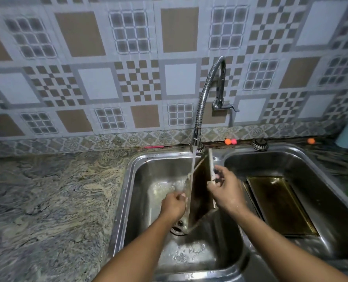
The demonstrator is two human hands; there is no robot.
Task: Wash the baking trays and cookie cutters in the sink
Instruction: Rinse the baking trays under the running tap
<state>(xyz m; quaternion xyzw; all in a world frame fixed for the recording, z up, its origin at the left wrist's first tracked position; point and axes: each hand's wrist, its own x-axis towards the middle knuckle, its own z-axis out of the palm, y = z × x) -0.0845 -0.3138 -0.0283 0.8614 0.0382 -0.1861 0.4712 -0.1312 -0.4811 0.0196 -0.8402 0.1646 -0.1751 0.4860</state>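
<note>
The speckled stone counter [47, 200] holds a steel double sink [126, 180]. The baking tray [199, 184] being washed stands on its edge in the left bowl, with its top end up near the back of the sink.

It looks like thin metal, so I think it is stiff and not very heavy, and it will not break if it bumps the steel. But it is wet, so it is likely slippery, and the rims may feel a bit sharp. The best place to hold it is the two long rims, one on each side, and that is where it is held.

The tray is dark brown on its inside face with pale rims, and it leans a little. A second baking tray [279, 204] lies flat in the right bowl. It is golden-brown and shiny.

The right hand [224, 188] has its fingers and thumb pinched on the right rim, high up. The left hand [174, 204] has its fingers curled round the left rim, lower down.

Water [193, 159] falls from the bendy tap [201, 102] onto the tray's left rim.
</note>
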